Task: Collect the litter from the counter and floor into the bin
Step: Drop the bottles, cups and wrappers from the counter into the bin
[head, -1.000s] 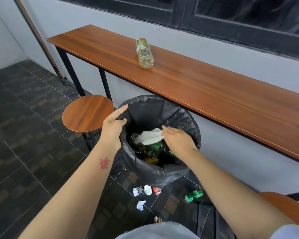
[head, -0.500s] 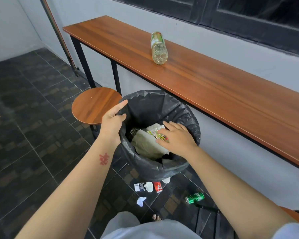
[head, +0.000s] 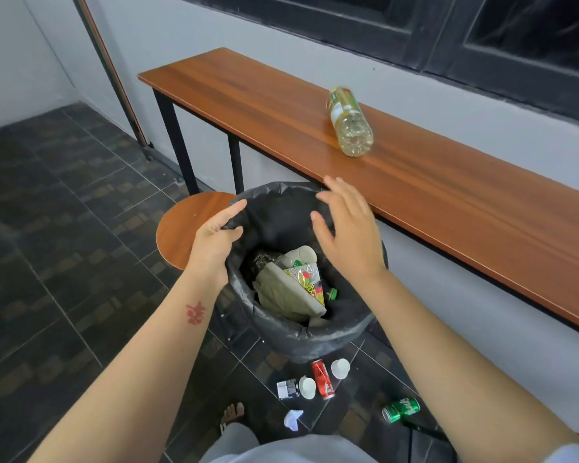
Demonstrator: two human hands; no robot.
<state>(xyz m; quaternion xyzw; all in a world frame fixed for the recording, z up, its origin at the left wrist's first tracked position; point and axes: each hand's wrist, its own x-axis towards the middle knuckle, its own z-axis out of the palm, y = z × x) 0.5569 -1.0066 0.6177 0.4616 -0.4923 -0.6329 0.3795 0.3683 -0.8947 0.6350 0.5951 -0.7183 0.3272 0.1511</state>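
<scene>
A bin lined with a black bag (head: 331,332) stands on the floor below the wooden counter (head: 448,208). My left hand (head: 214,238) pinches the bag's left rim. Above the bin's mouth my right hand (head: 348,228) hovers, fingers spread and empty. Inside lie crumpled paper and a colourful wrapper (head: 306,282). A plastic bottle (head: 350,121) lies on its side on the counter. On the floor in front of the bin are a red can (head: 322,379), two white cups (head: 340,368), a small dark packet (head: 286,389), a crumpled white paper (head: 293,419) and a green can (head: 400,409).
A round wooden stool (head: 178,228) stands left of the bin, partly under the counter. A thin pole (head: 114,81) leans against the wall at the back left. Dark floor tiles (head: 64,262) spread to the left. My bare foot (head: 233,414) is near the litter.
My right hand let a white paper and wrapper fall into the bin, then rose out of it with fingers spread. My left hand kept its hold on the bag rim.
</scene>
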